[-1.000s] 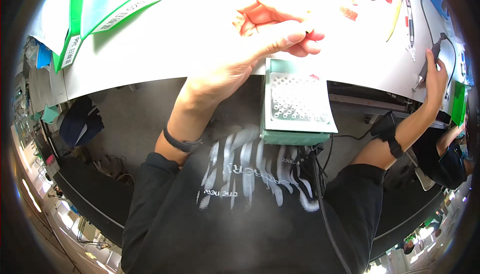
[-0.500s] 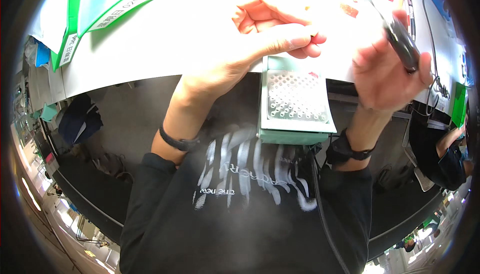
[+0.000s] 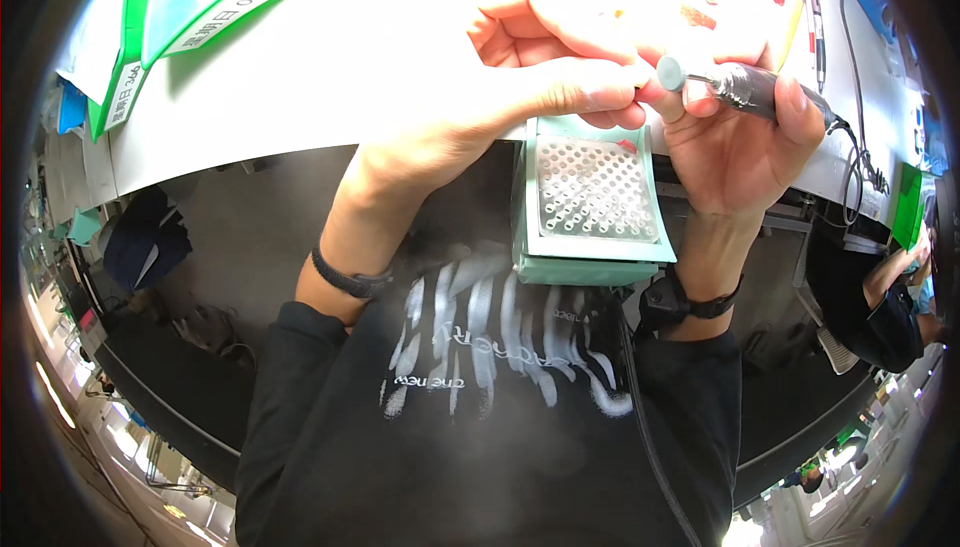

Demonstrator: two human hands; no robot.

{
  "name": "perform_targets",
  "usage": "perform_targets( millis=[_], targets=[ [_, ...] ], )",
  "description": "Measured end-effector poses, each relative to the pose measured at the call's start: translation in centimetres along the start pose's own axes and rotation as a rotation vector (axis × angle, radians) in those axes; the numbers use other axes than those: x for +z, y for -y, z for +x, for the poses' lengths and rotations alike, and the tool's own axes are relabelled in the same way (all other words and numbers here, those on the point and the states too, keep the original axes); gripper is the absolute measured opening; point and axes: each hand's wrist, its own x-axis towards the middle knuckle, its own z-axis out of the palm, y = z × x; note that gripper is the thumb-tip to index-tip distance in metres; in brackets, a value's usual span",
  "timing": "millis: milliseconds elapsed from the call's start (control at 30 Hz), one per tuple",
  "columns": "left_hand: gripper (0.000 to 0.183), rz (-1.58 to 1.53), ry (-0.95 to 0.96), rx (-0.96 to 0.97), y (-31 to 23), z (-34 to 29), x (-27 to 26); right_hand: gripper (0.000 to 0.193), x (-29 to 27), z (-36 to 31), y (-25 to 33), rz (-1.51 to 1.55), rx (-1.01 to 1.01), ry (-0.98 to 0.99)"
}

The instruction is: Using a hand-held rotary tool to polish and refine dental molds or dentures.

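Observation:
My right hand [image 3: 735, 152] grips a dark, pen-shaped rotary tool [image 3: 752, 90] with a thin cord at its rear. A round, pale green disc [image 3: 671, 73] sits on the tool's tip and points left. The disc is right beside the fingertips of my left hand [image 3: 550, 82], whose thumb and fingers are pinched together. Whatever they hold is too small and overexposed to make out. Fingers of both hands meet or nearly meet at the disc. Below them, a pale green box [image 3: 590, 272] with a perforated metal top plate [image 3: 597, 187] stands at the table's edge.
Green-framed holders [image 3: 215, 27] with labels stand at the table's left. Pens [image 3: 816, 32] and small red pieces [image 3: 697, 17] lie at the far right, near a black cable [image 3: 853, 182]. A person in dark clothing [image 3: 865, 297] is at the right. The white table [image 3: 300, 97] is strongly overexposed.
My right hand has swung the rotary tool down and left, from tilted up and blurred to nearly level, with its disc now at my left fingertips. My left hand has hardly moved.

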Motion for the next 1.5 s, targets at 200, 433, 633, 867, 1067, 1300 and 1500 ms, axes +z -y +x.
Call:
perform_targets(
  millis=[200,433,633,867,1067,1300,1500],
  targets=[
    [0.028,-0.004,0.012,0.024,0.2,0.0,-0.1,0.047,0.7,0.3,-0.3,-0.103,-0.02,-0.009],
    [0.027,0.017,0.035,-0.003,0.1,-0.1,-0.3,0.044,0.7,0.3,-0.3,-0.102,-0.011,-0.023],
    [0.025,0.0,0.03,0.054,0.5,-0.1,-0.4,0.043,1.1,0.2,-0.3,-0.139,0.004,-0.072],
    [0.025,0.013,0.046,0.025,0.3,-0.1,-0.4,0.042,1.2,0.4,-0.4,-0.097,0.0,-0.029],
    [0.026,0.017,0.047,0.014,0.3,-0.1,-0.5,0.042,1.2,0.2,-0.3,-0.078,0.005,-0.073],
    [0.026,-0.033,0.038,0.055,0.6,-0.1,-0.3,0.041,1.0,0.4,-0.3,-0.127,0.02,-0.023],
    [0.025,-0.015,0.033,0.053,0.7,-0.1,-0.4,0.04,1.3,0.3,-0.3,-0.132,0.026,-0.051]
  ],
)
